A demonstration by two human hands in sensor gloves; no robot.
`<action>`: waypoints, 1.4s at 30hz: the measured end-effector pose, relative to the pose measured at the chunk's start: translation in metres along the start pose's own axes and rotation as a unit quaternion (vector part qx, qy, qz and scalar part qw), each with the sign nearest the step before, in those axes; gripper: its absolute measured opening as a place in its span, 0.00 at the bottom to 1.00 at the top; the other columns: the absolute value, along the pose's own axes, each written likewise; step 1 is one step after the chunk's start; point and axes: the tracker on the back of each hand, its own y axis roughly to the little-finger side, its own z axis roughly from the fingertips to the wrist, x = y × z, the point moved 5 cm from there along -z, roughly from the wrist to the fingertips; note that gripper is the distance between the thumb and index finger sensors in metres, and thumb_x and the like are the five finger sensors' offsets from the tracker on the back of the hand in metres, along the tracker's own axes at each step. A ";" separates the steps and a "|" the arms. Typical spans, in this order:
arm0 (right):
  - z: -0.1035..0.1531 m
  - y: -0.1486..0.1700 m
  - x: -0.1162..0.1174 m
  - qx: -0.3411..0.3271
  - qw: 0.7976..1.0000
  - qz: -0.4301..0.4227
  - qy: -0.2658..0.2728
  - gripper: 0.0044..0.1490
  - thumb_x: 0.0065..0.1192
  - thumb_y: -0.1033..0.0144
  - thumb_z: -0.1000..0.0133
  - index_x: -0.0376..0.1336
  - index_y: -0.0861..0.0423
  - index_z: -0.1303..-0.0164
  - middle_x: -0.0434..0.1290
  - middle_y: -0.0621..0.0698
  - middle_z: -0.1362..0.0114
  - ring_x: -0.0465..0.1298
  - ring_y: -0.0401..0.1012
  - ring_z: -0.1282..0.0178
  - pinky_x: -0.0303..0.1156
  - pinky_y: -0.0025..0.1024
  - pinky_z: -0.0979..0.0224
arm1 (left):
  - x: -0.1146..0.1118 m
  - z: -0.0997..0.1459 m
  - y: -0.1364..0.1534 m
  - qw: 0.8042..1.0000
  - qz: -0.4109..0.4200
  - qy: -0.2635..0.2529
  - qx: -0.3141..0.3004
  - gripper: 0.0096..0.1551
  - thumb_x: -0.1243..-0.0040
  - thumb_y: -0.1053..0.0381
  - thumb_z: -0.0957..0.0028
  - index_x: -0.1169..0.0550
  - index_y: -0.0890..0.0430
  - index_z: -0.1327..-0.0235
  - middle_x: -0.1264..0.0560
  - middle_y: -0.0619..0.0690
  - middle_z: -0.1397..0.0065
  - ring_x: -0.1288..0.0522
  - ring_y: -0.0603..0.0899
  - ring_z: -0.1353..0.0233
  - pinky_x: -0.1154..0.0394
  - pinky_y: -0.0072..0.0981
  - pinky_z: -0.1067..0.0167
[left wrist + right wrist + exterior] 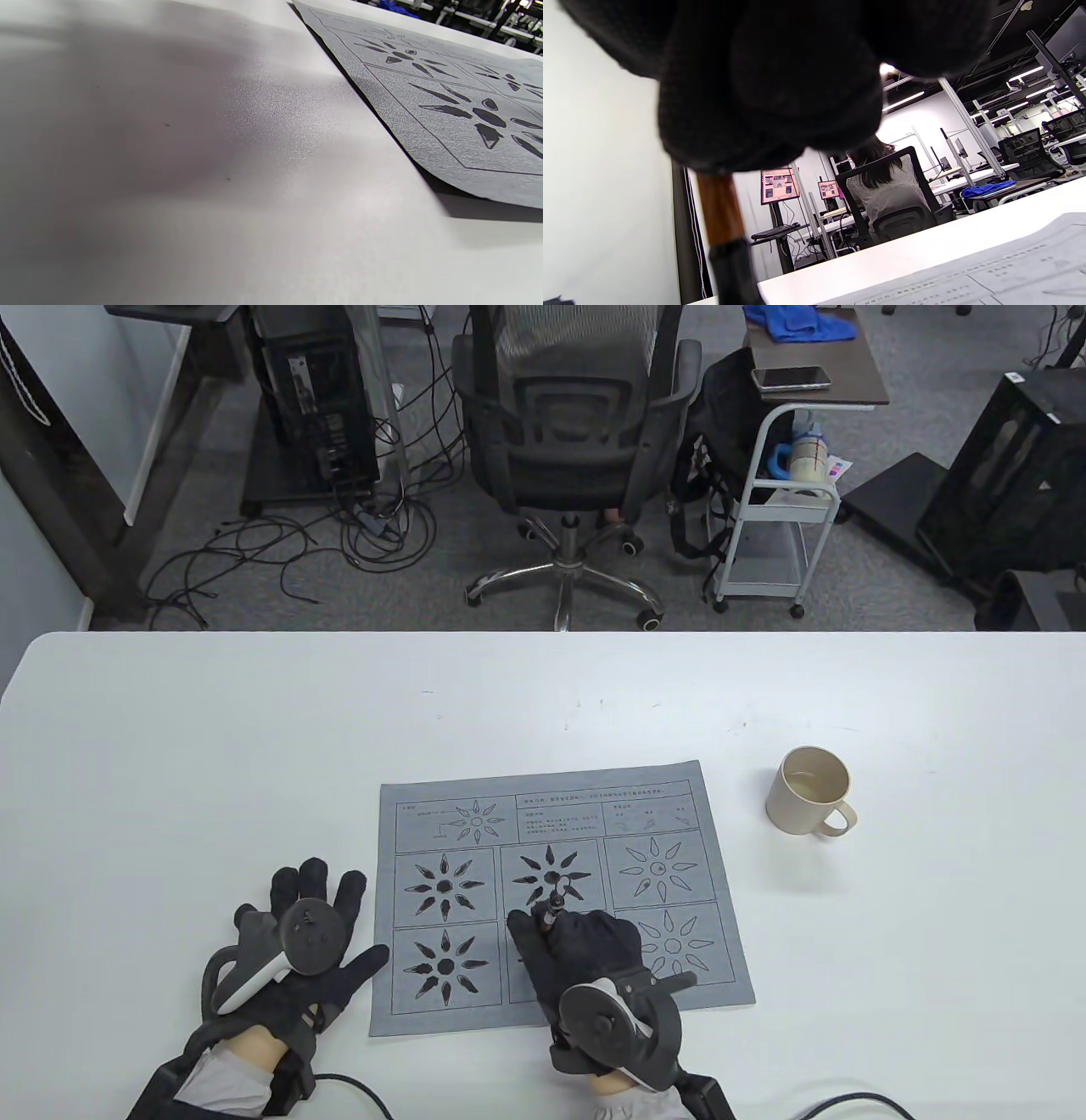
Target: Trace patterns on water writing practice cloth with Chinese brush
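A beige mug [811, 792] stands on the white tabletop [212, 746] at the right of the table view, well apart from the grey practice cloth [560, 891], with bare tabletop between them. Behind the tabletop's far edge, in the upper part of the frame, stand a black office chair [577, 432] and a small white cart [776, 517]. Nothing lies across the cloth except the right hand.

The cloth lies flat in the lower centre of the table view, printed with six sunburst panels; the two at the left and the upper middle one are filled dark, the two at the right are only outlined. The right hand [585, 959] rests on the lower middle panel and grips the brush [549, 912], fingers curled around its shaft, its upper end showing just above the knuckles below the upper middle sunburst. In the right wrist view the brown shaft [719, 207] emerges below the gloved fingers [763, 84] and runs into a black ferrule; the tip is out of frame.

The left hand [297, 950] lies palm down on the tabletop just beside the cloth's left edge, fingers spread, holding nothing.
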 end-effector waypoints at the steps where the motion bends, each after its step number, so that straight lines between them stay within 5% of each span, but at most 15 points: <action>1: 0.000 0.001 0.000 0.001 1.000 0.002 0.001 0.26 0.70 0.49 0.45 0.77 0.61 0.59 0.88 0.49 0.69 0.84 0.41 0.71 0.79 0.43 0.56 | 0.000 0.000 0.000 1.000 0.000 0.000 0.000 0.50 0.64 0.24 0.49 0.75 0.34 0.31 0.82 0.49 0.24 0.83 0.62 0.26 0.75 0.77 0.33; 42: 0.002 -0.001 -0.001 -0.006 1.000 0.000 0.007 0.25 0.69 0.49 0.44 0.77 0.60 0.59 0.87 0.49 0.69 0.84 0.42 0.70 0.78 0.44 0.54 | -0.001 0.000 0.002 1.000 0.003 0.007 0.003 0.50 0.64 0.24 0.49 0.75 0.34 0.31 0.83 0.49 0.24 0.83 0.63 0.26 0.75 0.77 0.33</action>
